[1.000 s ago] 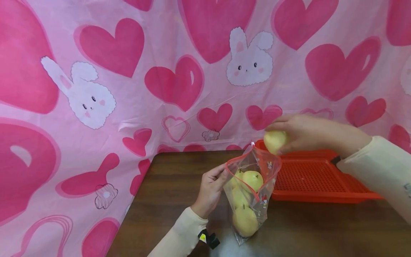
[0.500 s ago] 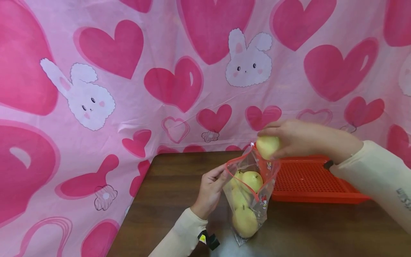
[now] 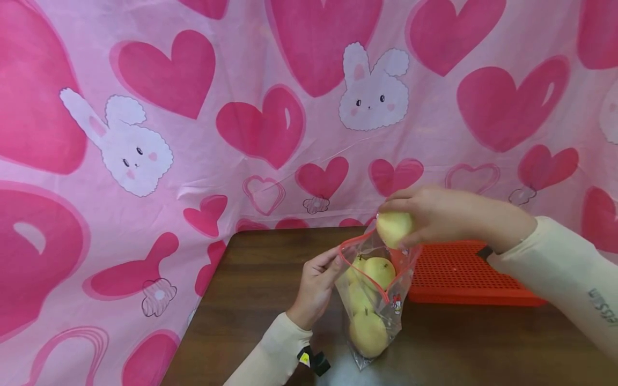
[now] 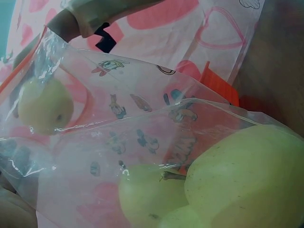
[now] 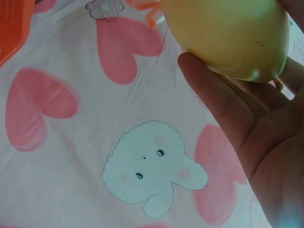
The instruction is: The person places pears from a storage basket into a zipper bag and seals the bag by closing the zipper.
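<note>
A clear zip bag [image 3: 399, 316] with a red zip edge stands on the table, its mouth spread. Several yellow pears [image 3: 369, 333] fill its lower part, and they show large through the plastic in the left wrist view. My left hand [image 3: 316, 284] pinches the left side of the bag's rim between thumb and fingers. Over the far side of the mouth, my right hand [image 3: 432, 213] grips another pear [image 3: 393, 228], which overlaps the rim in the head view. In the right wrist view the fingers curl around this pear [image 5: 228, 33], its stem toward the palm.
Behind and to the right of the bag lies a red plastic basket tray [image 3: 454, 295] with a perforated bottom, partly hidden by the right arm. The brown wooden table [image 3: 260, 279] ends at a pink heart-patterned cloth [image 3: 270, 48] hanging behind.
My right hand has carried the pear leftward and slightly down, from the bag's right rear edge to over its mouth. The left hand and the bag have stayed in place.
</note>
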`<state>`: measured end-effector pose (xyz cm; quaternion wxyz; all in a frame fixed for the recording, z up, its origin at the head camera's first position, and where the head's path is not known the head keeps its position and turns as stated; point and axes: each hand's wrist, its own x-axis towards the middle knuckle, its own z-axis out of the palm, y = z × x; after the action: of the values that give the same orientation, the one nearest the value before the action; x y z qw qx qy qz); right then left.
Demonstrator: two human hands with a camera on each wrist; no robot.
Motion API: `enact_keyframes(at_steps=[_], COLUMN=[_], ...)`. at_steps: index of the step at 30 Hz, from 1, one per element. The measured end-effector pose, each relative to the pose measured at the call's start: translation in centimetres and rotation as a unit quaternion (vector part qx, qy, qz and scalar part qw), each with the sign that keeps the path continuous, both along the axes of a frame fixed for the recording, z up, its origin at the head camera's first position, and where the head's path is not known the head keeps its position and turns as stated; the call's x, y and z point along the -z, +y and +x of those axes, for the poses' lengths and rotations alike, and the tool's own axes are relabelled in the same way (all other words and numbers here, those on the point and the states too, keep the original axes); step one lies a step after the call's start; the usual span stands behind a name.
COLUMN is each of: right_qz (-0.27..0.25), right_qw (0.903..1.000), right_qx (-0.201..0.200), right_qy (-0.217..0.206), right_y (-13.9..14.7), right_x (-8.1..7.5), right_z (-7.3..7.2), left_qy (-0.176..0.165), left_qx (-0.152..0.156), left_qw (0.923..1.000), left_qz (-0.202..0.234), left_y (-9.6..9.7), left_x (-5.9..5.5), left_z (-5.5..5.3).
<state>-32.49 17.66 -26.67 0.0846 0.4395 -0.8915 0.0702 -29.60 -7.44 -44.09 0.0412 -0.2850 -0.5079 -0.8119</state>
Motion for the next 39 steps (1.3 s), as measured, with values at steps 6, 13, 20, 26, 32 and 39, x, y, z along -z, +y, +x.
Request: enact_keyframes(at_steps=[6, 13, 20, 26, 32, 39], right_qz=[0.008, 0.014, 0.034, 0.063, 0.09, 0.109], right_qw=[0.9997, 0.999, 0.998, 0.9943, 0.9882, 0.983], right_qx=[-0.023, -0.043, -0.03, 0.003, 0.028, 0.027], right_qy=[0.003, -0.007, -0.044, -0.086, -0.121, -0.145], right_y=[-0.5, -1.0, -1.8, -2.4, -2.8, -3.3], right_x=[0.6, 1.6, 2.5, 3.3, 4.1, 5.3], right_z=[0.2, 0.3, 0.3, 0.3, 0.3, 0.2], left_qy=[-0.003, -0.017, -0.02, -0.02, -0.01, -0.008], left_qx=[-0.005, -0.002, -0.01, -0.015, -0.003, -0.008], left_qw=[1.0, 0.9998, 0.9997, 0.9997, 0.9999, 0.9999], left_qz=[0.004, -0.003, -0.002, -0.005, -0.001, 0.002], left_y=[0.1, 0.0, 0.0, 0.0, 0.1, 0.1], left_x=[-0.1, -0.2, -0.2, -0.1, 0.0, 0.1], left_z=[0.1, 0.2, 0.3, 0.2, 0.1, 0.0])
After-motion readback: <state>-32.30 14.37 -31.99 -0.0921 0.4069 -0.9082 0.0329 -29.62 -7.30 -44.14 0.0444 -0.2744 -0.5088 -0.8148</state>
